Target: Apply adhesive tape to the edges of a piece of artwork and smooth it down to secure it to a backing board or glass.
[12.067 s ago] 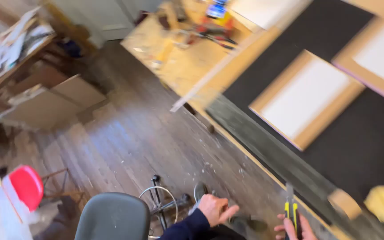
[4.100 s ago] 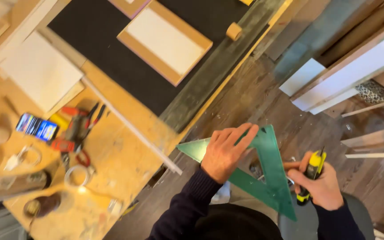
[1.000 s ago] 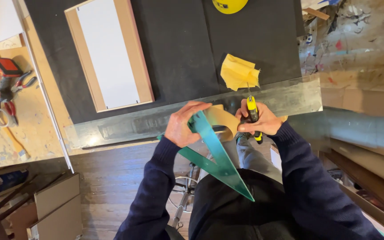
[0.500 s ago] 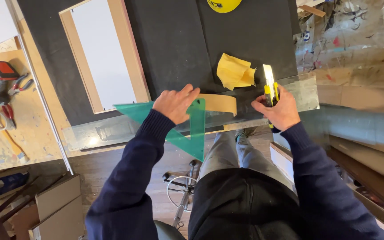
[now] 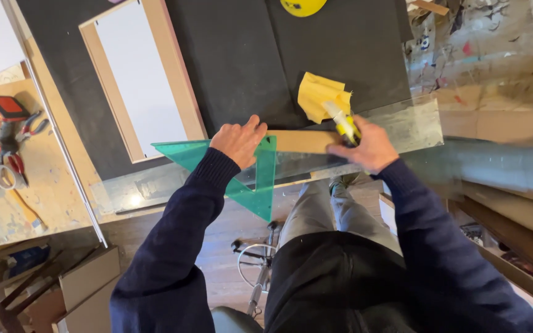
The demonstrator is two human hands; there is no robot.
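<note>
My left hand (image 5: 239, 140) presses flat on a green transparent set-square triangle (image 5: 251, 179) that lies over a clear glass strip (image 5: 402, 126) at the near edge of the black mat (image 5: 248, 55). My right hand (image 5: 368, 147) grips a yellow utility knife (image 5: 342, 121), its tip pointing away from me near a tan strip of board (image 5: 300, 142) lying on the glass beside the triangle. A crumpled yellow cloth (image 5: 322, 95) sits just beyond the knife.
A white panel in a tan frame (image 5: 140, 74) lies on the mat at the left. A yellow round object (image 5: 302, 6) sits at the far edge. Pliers, tape rolls and tools (image 5: 7, 148) clutter the wooden bench on the left. Cardboard boxes (image 5: 87, 283) stand on the floor.
The triangle has been laid flat on the glass strip and shifted right. My right hand has moved left with the knife, toward the tan strip.
</note>
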